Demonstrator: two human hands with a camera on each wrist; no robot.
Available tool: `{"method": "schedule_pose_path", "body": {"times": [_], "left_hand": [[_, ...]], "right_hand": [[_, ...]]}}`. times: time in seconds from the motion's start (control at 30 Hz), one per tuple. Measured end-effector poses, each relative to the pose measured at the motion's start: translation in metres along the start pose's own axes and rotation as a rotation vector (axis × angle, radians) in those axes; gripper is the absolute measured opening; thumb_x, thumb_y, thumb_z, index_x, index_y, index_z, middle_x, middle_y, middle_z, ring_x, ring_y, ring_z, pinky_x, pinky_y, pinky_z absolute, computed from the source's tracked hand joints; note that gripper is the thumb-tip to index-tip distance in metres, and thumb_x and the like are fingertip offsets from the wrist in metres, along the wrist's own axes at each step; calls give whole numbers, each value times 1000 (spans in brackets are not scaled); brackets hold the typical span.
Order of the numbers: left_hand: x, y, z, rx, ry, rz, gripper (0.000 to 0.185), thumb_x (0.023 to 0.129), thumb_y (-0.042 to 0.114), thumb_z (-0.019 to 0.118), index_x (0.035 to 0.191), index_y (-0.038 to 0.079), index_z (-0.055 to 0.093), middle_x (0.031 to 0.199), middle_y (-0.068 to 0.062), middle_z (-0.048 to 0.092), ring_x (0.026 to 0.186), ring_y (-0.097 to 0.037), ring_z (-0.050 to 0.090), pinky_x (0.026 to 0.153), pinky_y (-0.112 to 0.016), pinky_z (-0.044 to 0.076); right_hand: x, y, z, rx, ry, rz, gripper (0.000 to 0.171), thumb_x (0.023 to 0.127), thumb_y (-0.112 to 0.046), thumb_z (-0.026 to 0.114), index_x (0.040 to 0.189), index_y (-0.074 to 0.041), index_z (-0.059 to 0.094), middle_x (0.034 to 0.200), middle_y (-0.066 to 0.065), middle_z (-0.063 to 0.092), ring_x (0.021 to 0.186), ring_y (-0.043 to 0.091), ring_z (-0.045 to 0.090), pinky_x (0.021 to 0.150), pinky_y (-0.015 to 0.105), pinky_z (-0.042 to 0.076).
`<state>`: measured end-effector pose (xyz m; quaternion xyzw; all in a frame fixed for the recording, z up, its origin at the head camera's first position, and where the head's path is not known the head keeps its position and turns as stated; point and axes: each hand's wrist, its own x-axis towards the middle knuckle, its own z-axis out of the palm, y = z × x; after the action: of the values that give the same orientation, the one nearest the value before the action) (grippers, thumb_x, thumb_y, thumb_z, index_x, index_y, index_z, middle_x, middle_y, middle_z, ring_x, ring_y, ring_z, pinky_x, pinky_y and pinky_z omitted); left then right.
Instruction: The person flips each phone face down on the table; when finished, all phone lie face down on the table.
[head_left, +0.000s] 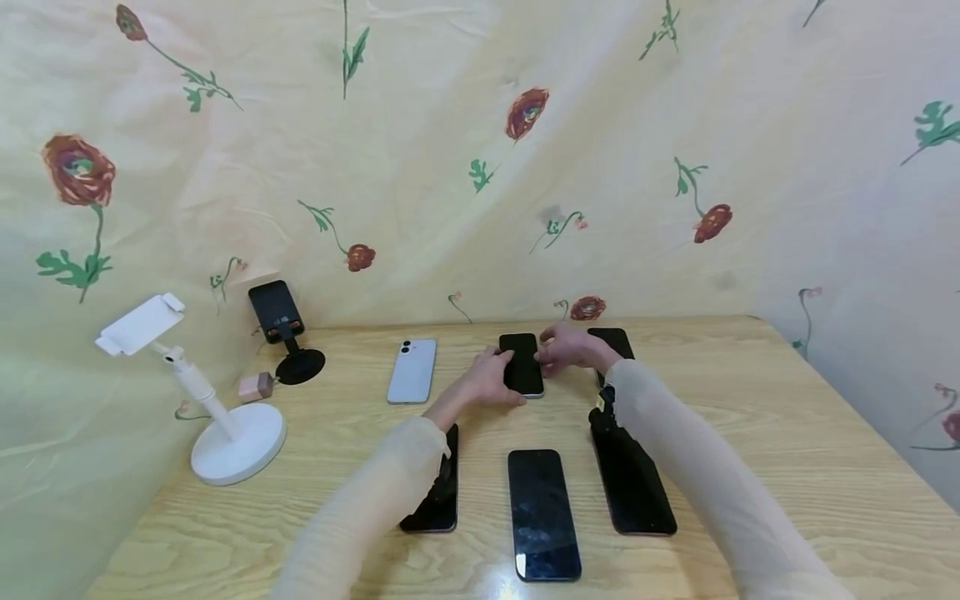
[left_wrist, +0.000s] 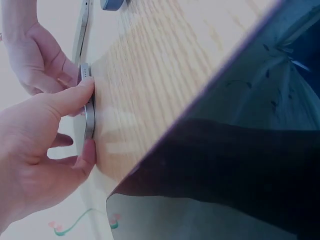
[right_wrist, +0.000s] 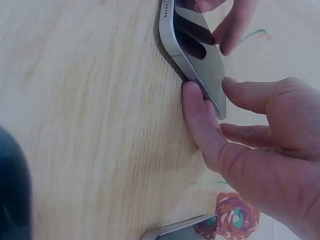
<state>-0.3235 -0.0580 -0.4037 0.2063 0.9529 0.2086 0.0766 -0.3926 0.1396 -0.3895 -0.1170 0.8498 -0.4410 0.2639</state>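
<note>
A black phone (head_left: 521,364) lies screen up in the back row of a wooden table (head_left: 787,433). My left hand (head_left: 491,379) pinches its near end between thumb and finger (left_wrist: 89,150), and the phone's edge (left_wrist: 89,107) shows in the left wrist view. My right hand (head_left: 566,348) grips its right side, with the thumb (right_wrist: 197,115) against the metal edge of the phone (right_wrist: 192,55) and the index finger at its corner. In the right wrist view the phone looks tilted off the table.
A pale phone (head_left: 411,371) lies face down at the left, and a dark phone (head_left: 613,340) lies behind my right hand. Three black phones (head_left: 543,512) form the front row. A white stand (head_left: 225,417), a black stand (head_left: 288,337) and a pink plug (head_left: 257,386) stand at the left.
</note>
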Motion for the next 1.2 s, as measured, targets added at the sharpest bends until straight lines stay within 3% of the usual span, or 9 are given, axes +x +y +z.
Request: {"method": "schedule_pose_path", "body": {"times": [0.17,0.4,0.77,1.0,1.2], "left_hand": [[2,-3,3,14,11,19,84,85,33,81,149,-3,41,150,-23,37,134,-38,39,109,-41,35],[4,-4,4,30,22,18,81,85,33,81,148,-2,45,148,-23,39,132,-37,41,109,-40,36],[10,-14,10,-6,25,30,83,84,38,81,147,-3,45,148,-23,40,134,-36,41,109,-39,36],[5,-8,6,-33,20,10,82,86,34,79,149,-2,42,150,-23,38,135,-35,40,110,-41,36],[3,-7,3,-60,33,20,80,85,31,79,149,-2,43,148,-24,41,132,-35,44,107,-40,38]], "right_hand": [[1,-3,3,-25,-10,26,67,93,5,64,147,17,27,116,28,62,87,22,67,78,35,58],[1,-5,5,-46,4,38,75,89,8,68,150,15,25,127,32,58,90,23,68,79,35,57],[1,2,4,47,2,0,77,92,9,65,153,12,18,151,35,31,91,26,70,78,36,57],[-3,2,3,58,-18,-18,75,96,6,61,154,12,14,112,30,64,73,18,69,75,33,58],[-5,0,1,104,-51,-45,76,97,7,57,154,13,7,113,30,64,74,18,67,76,33,57]]}}
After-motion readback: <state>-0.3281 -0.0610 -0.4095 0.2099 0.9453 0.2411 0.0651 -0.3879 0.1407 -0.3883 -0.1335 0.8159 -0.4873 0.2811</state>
